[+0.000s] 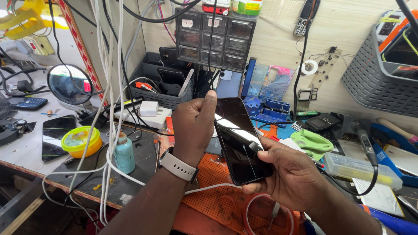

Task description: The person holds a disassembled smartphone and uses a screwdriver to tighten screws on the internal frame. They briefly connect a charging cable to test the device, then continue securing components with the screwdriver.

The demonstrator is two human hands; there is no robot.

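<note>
Black smartphone [241, 141] held above the bench's orange mat [217, 191]: right hand [289, 174] fingers clamped on its lower edge, left hand [193, 126] fingers closed around its top. Grey basket [154, 85] at the rear edge holds phone parts; yellow-lidded tub [81, 141] sits left.

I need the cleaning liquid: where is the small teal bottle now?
The small teal bottle stands left of the left hand, on the dark mat, right of the yellow tub.

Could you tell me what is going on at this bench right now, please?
A person holds a black smartphone over a cluttered repair bench. The right hand grips its lower edge, while the left hand, with a white-strapped watch on its wrist, holds the upper left corner. The screen is dark and reflective. An orange mat lies beneath.
</note>
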